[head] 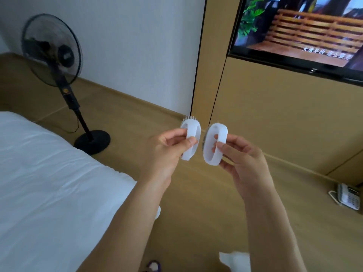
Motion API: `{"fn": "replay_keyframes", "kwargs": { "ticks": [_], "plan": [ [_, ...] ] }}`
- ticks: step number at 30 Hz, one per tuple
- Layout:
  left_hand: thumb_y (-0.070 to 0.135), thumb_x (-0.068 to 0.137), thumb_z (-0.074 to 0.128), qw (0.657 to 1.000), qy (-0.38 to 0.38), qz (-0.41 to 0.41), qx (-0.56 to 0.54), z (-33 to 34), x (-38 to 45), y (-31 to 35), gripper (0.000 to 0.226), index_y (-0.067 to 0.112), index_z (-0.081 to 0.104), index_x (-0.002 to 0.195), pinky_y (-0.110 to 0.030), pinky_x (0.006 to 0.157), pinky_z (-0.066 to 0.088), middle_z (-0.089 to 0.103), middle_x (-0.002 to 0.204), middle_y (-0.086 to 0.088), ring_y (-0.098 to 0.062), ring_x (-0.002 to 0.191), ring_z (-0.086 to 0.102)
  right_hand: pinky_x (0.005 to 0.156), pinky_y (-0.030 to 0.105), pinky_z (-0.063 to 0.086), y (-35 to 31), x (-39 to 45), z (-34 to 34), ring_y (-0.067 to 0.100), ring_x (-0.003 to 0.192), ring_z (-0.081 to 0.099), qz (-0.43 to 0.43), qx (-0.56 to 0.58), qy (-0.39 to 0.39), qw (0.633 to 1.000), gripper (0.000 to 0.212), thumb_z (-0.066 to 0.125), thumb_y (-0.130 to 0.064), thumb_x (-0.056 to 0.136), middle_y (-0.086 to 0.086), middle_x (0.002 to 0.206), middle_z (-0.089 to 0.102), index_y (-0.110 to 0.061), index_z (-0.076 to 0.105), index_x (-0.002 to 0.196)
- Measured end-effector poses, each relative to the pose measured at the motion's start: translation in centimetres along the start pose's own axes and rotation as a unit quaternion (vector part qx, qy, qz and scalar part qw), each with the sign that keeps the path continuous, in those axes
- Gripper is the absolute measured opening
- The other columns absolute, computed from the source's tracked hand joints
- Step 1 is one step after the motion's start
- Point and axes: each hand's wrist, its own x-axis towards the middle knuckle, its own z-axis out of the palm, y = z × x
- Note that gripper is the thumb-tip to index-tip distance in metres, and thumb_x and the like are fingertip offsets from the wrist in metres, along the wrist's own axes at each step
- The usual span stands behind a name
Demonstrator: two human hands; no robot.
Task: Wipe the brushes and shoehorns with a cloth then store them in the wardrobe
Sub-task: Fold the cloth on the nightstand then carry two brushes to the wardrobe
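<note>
White scrap: a white piece point(233, 260) is seen at the bottom edge, right of centre; whether it is the cloth cannot be told.
Left hand: the left hand point(167, 148) is closed on the left brush point(190, 139) at the centre of the frame, with the white strap handle pinched between thumb and fingers.
Right hand: the right hand point(243, 156) is clamped on the right brush point(215, 144) in the same manner, just right of centre.
Brushes: two white oval brushes are held upright, just beside each other and apart; bristles show at the top of the left one.
Bed: a white bed point(49, 183) fills the lower left.
Telephone: a telephone point(345, 197) lies at the right edge.
Fan: a black standing fan point(59, 61) stands at the upper left.
Television: a lit screen point(302, 30) is mounted at the upper right.
Step in hand: no cloth is held, so the brushes are judged to be on their way to storage.
Next move: the wardrobe, not identifiable here, would have to be found and opened, for which one hand must be freed.
</note>
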Motion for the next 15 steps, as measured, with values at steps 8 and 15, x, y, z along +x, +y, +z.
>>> {"fn": "replay_keyframes", "kwargs": {
  "ticks": [8, 15],
  "plan": [
    [0.015, 0.080, 0.079, 1.000, -0.017, -0.002, -0.010, 3.3, 11.7, -2.1, 0.019, 0.026, 0.076, 0.096, -0.027, 0.072, 0.054, 0.078, 0.087, 0.002, -0.012, 0.086, 0.073, 0.081, 0.041, 0.059, -0.4, 11.4, -0.2, 0.022, 0.090, 0.072, -0.015, -0.004, 0.001, 1.000, 0.016, 0.072, -0.009, 0.089, 0.009, 0.099, 0.076, -0.017, 0.077, 0.102],
    [0.019, 0.078, 0.079, 0.999, -0.040, 0.012, -0.024, 5.3, 26.1, -1.3, 0.013, 0.029, 0.077, 0.086, -0.028, 0.067, 0.050, 0.078, 0.085, 0.000, -0.013, 0.082, 0.072, 0.081, 0.040, 0.058, -2.3, 24.5, 2.3, 0.022, 0.091, 0.070, -0.022, -0.014, 0.032, 0.999, 0.019, 0.071, -0.009, 0.089, 0.013, 0.098, 0.073, -0.011, 0.075, 0.108]
  ]
}}
